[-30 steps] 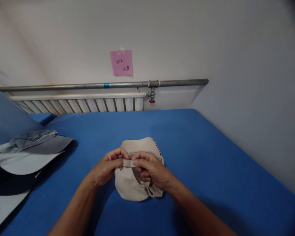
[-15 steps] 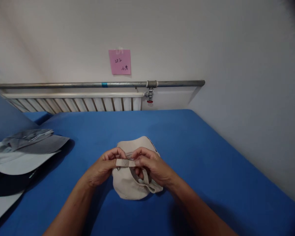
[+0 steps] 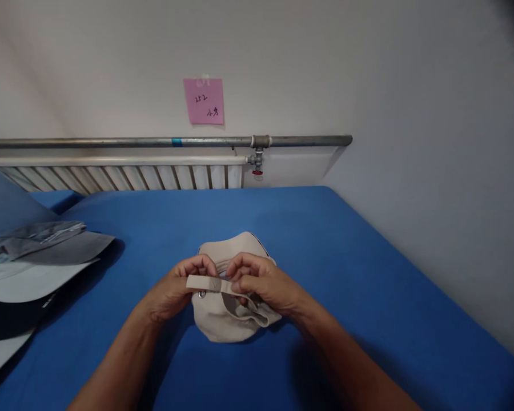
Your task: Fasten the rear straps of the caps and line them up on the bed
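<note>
A beige cap (image 3: pixel 223 325) lies on the blue surface in front of me, its back opening facing me. Across the opening runs its strap (image 3: pixel 203 283), which has a small buckle (image 3: pixel 215 285) on it. My left hand (image 3: pixel 175 288) is closed at the strap's left part, its thumb partly behind the loose end and its fingers bent over the cap. Between thumb and fingers my right hand (image 3: pixel 263 282) pinches the strap just right of the buckle. A metal eyelet (image 3: pixel 201 294) shows below the strap. The right fingertips are partly hidden.
Several stacked caps (image 3: pixel 38 268) lie at the left, brims pointing right. Behind the blue surface (image 3: pixel 368 319) are a white radiator (image 3: pixel 154 177), a metal pipe (image 3: pixel 128 142) and a red-handled valve (image 3: pixel 257 172). A pink note (image 3: pixel 204 101) is taped to the wall.
The strap's loose end now reaches farther left past the buckle, and the loop on the right looks smaller. Both hands stay at the strap. The whole view has shifted slightly.
</note>
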`<state>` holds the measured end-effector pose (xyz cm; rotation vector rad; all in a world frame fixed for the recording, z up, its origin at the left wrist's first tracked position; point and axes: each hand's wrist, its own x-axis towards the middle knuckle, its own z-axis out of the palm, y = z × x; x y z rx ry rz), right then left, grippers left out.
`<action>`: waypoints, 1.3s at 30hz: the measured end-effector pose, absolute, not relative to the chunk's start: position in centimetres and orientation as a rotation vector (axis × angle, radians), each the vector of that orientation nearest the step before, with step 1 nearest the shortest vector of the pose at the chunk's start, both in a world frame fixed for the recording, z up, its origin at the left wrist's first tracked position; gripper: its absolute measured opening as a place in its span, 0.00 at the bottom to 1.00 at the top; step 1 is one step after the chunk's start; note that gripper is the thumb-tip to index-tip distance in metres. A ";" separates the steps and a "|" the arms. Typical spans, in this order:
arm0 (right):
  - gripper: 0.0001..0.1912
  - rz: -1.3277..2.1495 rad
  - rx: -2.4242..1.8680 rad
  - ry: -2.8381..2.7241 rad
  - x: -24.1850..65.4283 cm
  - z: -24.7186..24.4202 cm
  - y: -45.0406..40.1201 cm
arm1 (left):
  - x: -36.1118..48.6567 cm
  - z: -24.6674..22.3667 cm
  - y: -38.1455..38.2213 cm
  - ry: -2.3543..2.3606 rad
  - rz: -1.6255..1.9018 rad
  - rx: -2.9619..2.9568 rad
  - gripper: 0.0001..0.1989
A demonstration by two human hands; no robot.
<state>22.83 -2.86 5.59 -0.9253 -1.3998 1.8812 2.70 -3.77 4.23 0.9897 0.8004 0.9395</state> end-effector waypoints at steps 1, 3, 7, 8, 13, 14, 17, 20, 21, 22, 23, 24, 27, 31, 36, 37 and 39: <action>0.10 1.875 -0.908 -1.403 22.7 5.6 -2.9 | 2.8 4.2 -3.9 0.792 0.925 1.000 0.13; 0.09 1.849 -0.890 -1.417 22.5 5.6 -3.2 | 3.0 4.1 -4.0 0.772 0.903 1.027 0.15; 0.06 1.747 -0.901 -1.449 22.4 6.1 -3.6 | 2.6 4.2 -4.1 0.770 0.893 1.061 0.13; 0.06 1.720 -0.907 -1.454 22.6 6.1 -3.6 | 2.3 4.3 -4.1 0.777 0.881 1.070 0.12; 0.08 1.673 -0.876 -1.452 23.3 6.2 -3.2 | 0.5 4.6 -4.0 0.654 0.691 1.225 0.12; 0.08 1.679 -0.872 -1.461 23.5 6.2 -3.2 | 0.3 4.7 -4.0 0.613 0.641 1.261 0.13; 0.06 1.683 -0.894 -1.609 24.2 6.9 -3.7 | -0.1 5.3 -4.1 0.581 0.518 1.333 0.13; 0.08 1.682 -0.887 -1.931 25.0 8.1 -4.6 | -0.2 5.9 -4.1 0.614 0.419 1.384 0.10; 0.11 1.651 -0.877 -2.060 25.1 8.5 -4.9 | -0.2 6.0 -4.1 0.624 0.386 1.409 0.08; 0.13 1.582 -0.875 -2.196 25.1 8.8 -5.3 | -0.2 6.1 -4.2 0.627 0.357 1.435 0.08; 0.16 1.472 -0.881 -2.331 25.1 9.0 -5.6 | -0.2 6.2 -4.2 0.628 0.335 1.461 0.08; 0.17 1.330 -0.891 -2.457 24.9 9.1 -5.9 | -0.2 6.2 -4.2 0.626 0.314 1.485 0.08; 0.16 0.972 -0.904 -2.707 24.5 8.9 -6.5 | -0.1 6.2 -4.2 0.617 0.264 1.527 0.09; 0.14 0.781 -0.895 -2.739 24.4 8.3 -6.5 | 0.0 6.1 -4.2 0.601 0.223 1.547 0.10; 0.12 0.342 -1.069 -2.855 24.2 6.9 -5.9 | 0.0 6.3 -4.3 0.578 0.197 1.595 0.10; 0.12 0.309 -1.090 -2.893 24.1 6.7 -5.8 | 0.0 6.4 -4.3 0.571 0.191 1.598 0.09; 0.12 0.301 -1.093 -2.938 24.0 6.4 -5.7 | -0.1 6.3 -4.3 0.570 0.189 1.597 0.09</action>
